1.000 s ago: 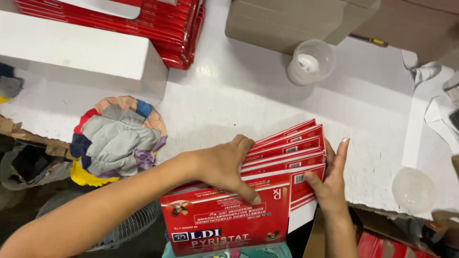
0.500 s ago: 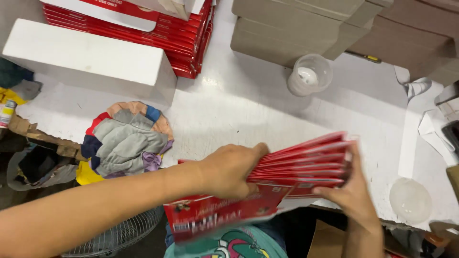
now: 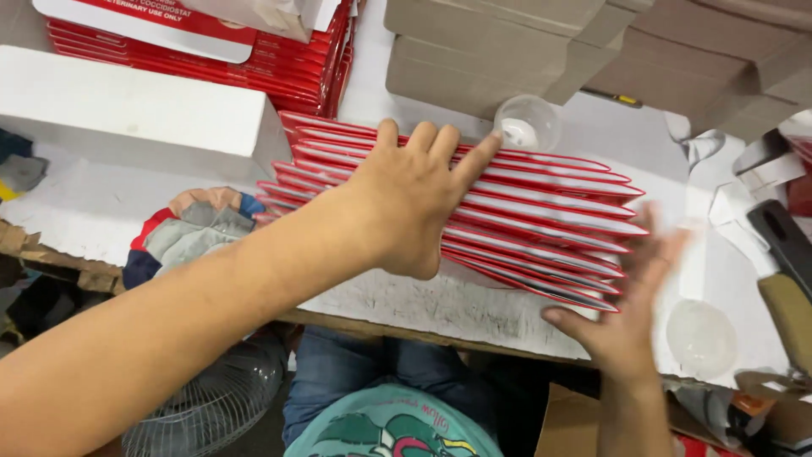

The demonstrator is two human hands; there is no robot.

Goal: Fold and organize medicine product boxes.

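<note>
A white table (image 3: 101, 211) is carrying a fanned row of flat red cartons (image 3: 541, 211) near its front edge. The left hand (image 3: 414, 199) is pressing flat on the cartons, fingers spread. The right hand (image 3: 622, 313), blurred and open, is touching the row's right end. A clear cup (image 3: 526, 123) is standing behind.

Fanned red flat cartons (image 3: 541, 211) lie across the table.

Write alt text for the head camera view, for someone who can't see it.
A person's left hand presses flat on a fanned row of flattened red and white cartons on a white worktable, while the right hand steadies the row's near end. A clear plastic cup stands behind the row, beside stacked brown boxes.
</note>
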